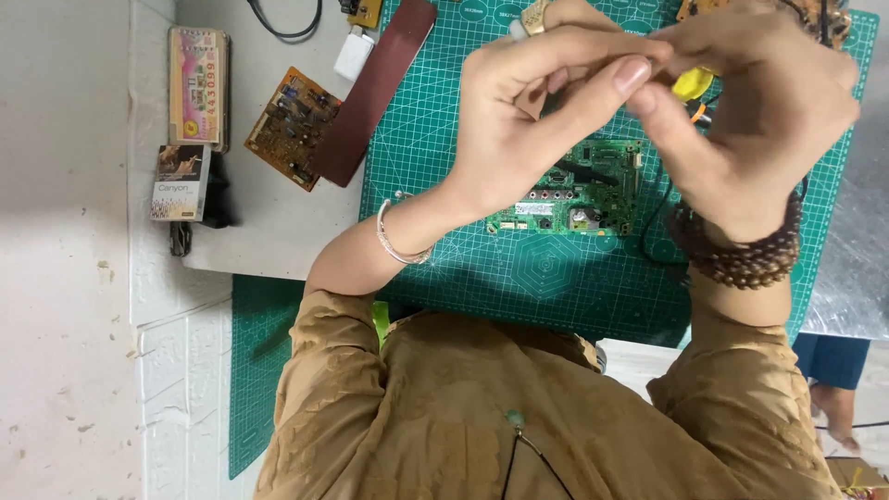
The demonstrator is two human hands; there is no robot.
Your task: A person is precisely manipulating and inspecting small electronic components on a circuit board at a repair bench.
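We pinch a small yellow tool (693, 83) between both hands, left hand (528, 111) and right hand (750, 120) closed on it, above the green board (579, 190). It looks light, stiff; grip its body.

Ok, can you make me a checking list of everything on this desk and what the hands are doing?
Surface: green cutting mat on a pale table.
Job's things: green circuit board on the mat; small yellow part between the hands.
Clutter: brown circuit board, dark red strip, white block, two small printed packets at the table's edge.
Grippers: left hand and right hand raised together, fingertips pinched around the yellow part.
Cables: black cable at the far edge.
Surroundings: white wall on one side.
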